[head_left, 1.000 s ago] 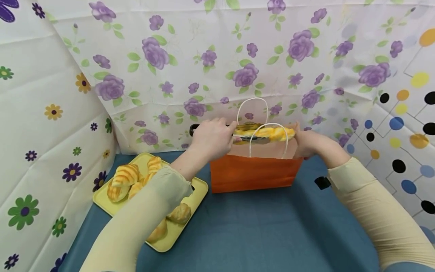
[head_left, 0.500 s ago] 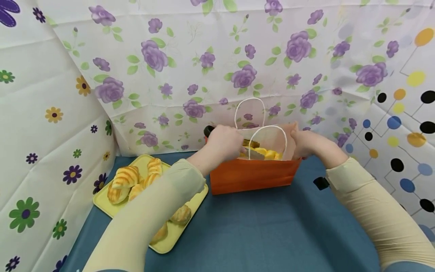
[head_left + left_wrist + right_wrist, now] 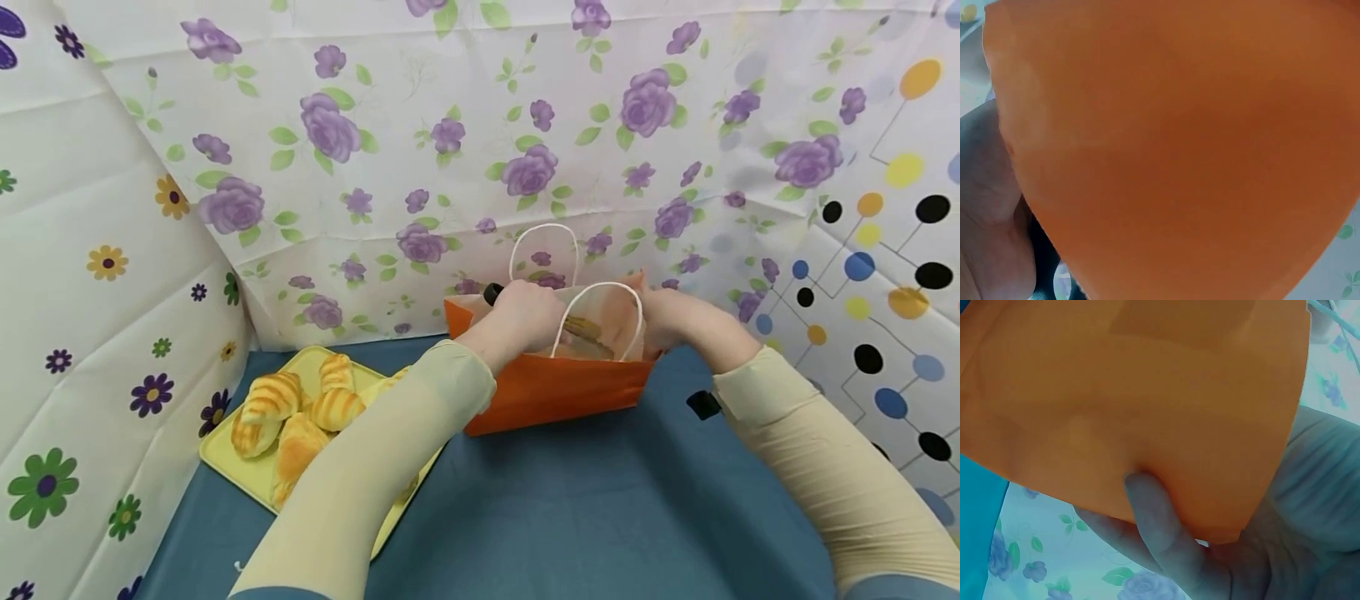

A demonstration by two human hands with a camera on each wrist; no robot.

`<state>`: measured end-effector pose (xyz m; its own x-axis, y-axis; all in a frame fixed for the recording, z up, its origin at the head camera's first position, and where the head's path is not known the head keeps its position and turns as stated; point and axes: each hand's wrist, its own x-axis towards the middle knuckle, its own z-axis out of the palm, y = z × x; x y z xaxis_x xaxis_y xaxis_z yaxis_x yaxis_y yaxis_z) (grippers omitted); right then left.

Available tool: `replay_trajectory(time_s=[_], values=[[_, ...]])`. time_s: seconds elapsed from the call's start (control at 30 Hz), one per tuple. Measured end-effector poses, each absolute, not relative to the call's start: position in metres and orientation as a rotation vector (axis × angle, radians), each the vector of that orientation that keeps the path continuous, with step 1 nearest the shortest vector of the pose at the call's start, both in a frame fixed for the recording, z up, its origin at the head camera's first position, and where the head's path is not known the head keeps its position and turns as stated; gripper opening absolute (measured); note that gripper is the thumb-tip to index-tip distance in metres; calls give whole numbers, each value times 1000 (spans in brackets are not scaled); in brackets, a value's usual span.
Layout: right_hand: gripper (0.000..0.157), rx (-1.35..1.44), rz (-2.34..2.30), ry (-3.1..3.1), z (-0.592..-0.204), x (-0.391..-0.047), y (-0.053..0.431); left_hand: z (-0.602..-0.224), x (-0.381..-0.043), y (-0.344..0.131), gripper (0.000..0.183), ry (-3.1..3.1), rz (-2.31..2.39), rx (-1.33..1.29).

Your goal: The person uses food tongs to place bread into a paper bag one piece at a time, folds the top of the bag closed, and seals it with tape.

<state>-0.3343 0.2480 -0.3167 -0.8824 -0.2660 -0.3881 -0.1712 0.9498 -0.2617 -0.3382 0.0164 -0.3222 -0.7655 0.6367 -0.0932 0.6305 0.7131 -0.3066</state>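
My left hand point(image 3: 528, 315) reaches into the open top of an orange paper bag point(image 3: 562, 396) with white cord handles. It grips tongs whose black end point(image 3: 492, 293) sticks out behind the hand. Their gold-brown tips point(image 3: 585, 327) are down inside the bag, and whatever lies between them is hidden by the front wall. At the bag's right side, my right hand point(image 3: 675, 321) holds the upper edge. In the right wrist view, a finger point(image 3: 1157, 512) presses the orange side panel. The left wrist view shows mostly the bag's other side panel point(image 3: 1179, 150), with the left palm point(image 3: 991, 206) beside it.
On the left, a yellow tray point(image 3: 228, 462) carries several bread rolls and croissants point(image 3: 272, 397), partly covered by the left sleeve point(image 3: 375, 450). A blue cloth point(image 3: 585, 508) covers the table. Flower-patterned sheets point(image 3: 420, 150) hang close behind the bag and at the sides.
The tongs, holding a yellow braided bread above the rim earlier, have gone down into the bag with my left hand. The bread is now out of sight. My right hand keeps its hold.
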Motion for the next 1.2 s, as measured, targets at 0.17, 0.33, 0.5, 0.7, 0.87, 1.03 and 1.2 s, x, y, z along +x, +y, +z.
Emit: replay_trajectory(time_s=[0.17,0.33,0.5,0.7,0.87,1.03,1.2], values=[[110,-288,-308,2662,-315,-333,244,-324,-340,14,37,-2892,451,-1080],[106,-288,-313,2658,-312,-332,242,-326,-339,12,36,-2868,466,-1087],[108,-277,-331,2657,-311,-331,241,-324,-339,9,37,-2865,479,-1086],[99,-291,-321,2654,-313,-328,243,-326,-340,4,45,-2931,300,-1041],[87,-311,-312,2647,-314,-328,244,-325,-341,-1,47,-2933,273,-1005],[80,-312,-299,2651,-314,-329,247,-325,-341,-9,48,-2923,252,-1012],[71,-330,-300,2643,-314,-331,248,-326,-343,-17,54,-2930,234,-989]])
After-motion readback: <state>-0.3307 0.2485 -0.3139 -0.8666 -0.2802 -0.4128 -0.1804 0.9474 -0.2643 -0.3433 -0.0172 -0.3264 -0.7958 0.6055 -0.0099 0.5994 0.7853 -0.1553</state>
